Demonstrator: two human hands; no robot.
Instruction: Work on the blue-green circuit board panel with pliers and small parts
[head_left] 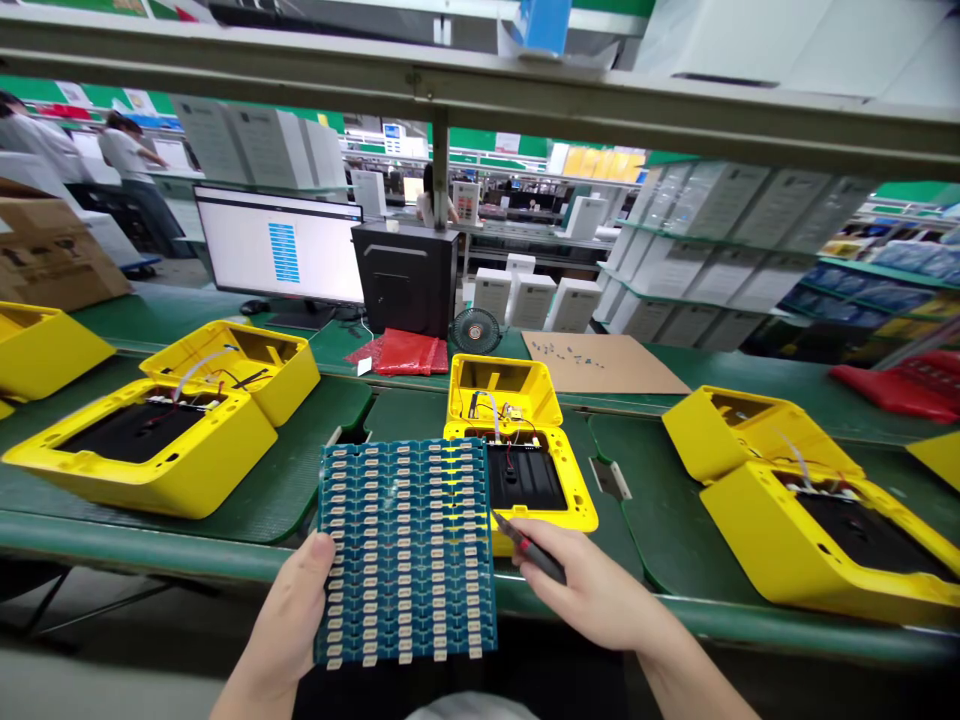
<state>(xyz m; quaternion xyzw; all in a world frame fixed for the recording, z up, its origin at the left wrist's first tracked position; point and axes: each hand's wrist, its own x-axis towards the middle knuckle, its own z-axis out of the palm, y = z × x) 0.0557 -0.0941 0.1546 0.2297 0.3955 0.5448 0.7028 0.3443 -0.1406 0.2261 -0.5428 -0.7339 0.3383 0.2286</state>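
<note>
My left hand (pixel 289 600) grips the left edge of a blue-green circuit board panel (pixel 405 550), thumb on its front. Rows of small pale connectors or labels cover the panel, which is held up above the belt's near edge. In my right hand (pixel 577 575) is a slim, dark, pointed hand tool (pixel 536 550) with a red part. Its tip is close to the panel's right edge; whether they touch, I cannot tell. Behind the panel stands an opened yellow device housing (pixel 581 510), its lid folded back and wires showing inside. The panel hides this housing's left side.
More opened yellow housings stand on the green conveyor (pixel 405 415), left (pixel 217 450) and right (pixel 750 550). Behind are a monitor (pixel 277 250), a black computer case (pixel 409 275), a small fan (pixel 475 330), red bubble bags (pixel 409 353) and cardboard (pixel 615 365) with small parts. A shelf beam crosses overhead.
</note>
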